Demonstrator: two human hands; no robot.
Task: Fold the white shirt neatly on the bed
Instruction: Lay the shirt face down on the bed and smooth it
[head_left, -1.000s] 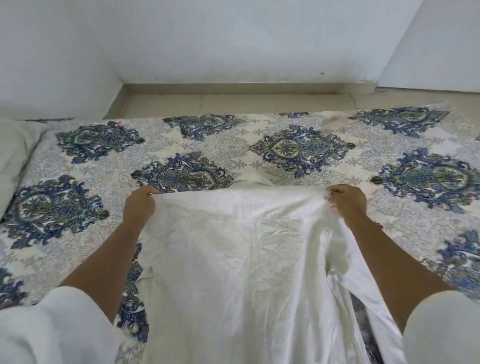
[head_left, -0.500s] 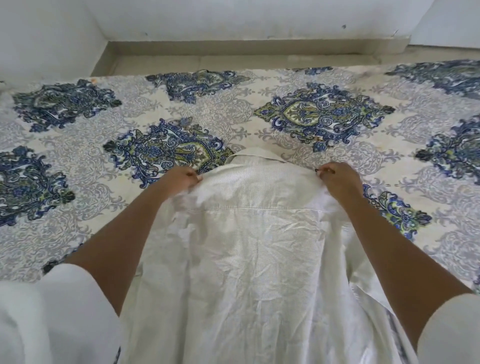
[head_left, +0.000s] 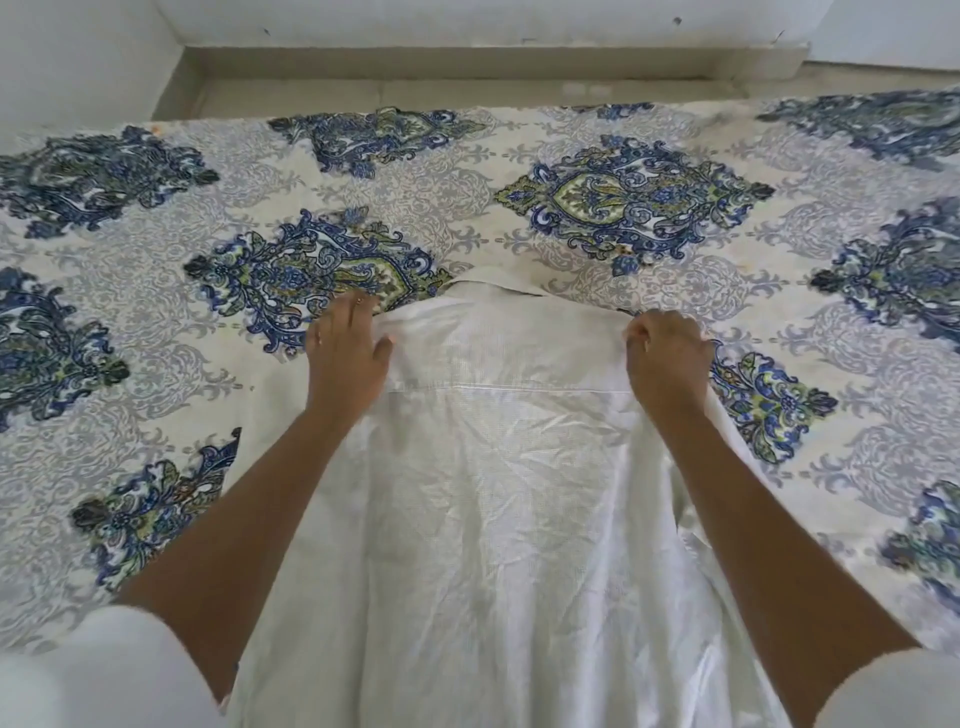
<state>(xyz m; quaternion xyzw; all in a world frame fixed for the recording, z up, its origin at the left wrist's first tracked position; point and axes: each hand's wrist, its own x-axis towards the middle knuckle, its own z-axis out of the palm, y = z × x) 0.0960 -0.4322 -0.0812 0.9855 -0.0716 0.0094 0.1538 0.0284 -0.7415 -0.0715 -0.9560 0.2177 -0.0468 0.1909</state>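
Evidently laid back-up for folding, the crumpled white cotton shirt (head_left: 498, 493) lies on the blue-patterned bed (head_left: 649, 208), collar away. Left hand (head_left: 345, 353) presses one shoulder with fingers spread flat; right hand (head_left: 667, 358) has fingers curled, pinching the other shoulder.

Both arms reach forward from the bottom corners, bare from the short white sleeves down, elbows nearly straight and forearms angling inward; the left hand (head_left: 345, 353) lies palm down, fingers together and stretched ahead, thumb spread to the right, a ring on one finger; its grip is loose, nothing pinched in it; the right hand (head_left: 667, 358) is curled into a fist, knuckles up, fingers tucked under and closed on a bunch of the shirt (head_left: 498, 493) at the shoulder; a ring shows on it too; the two hands sit level with each other, well apart, wrists straight.
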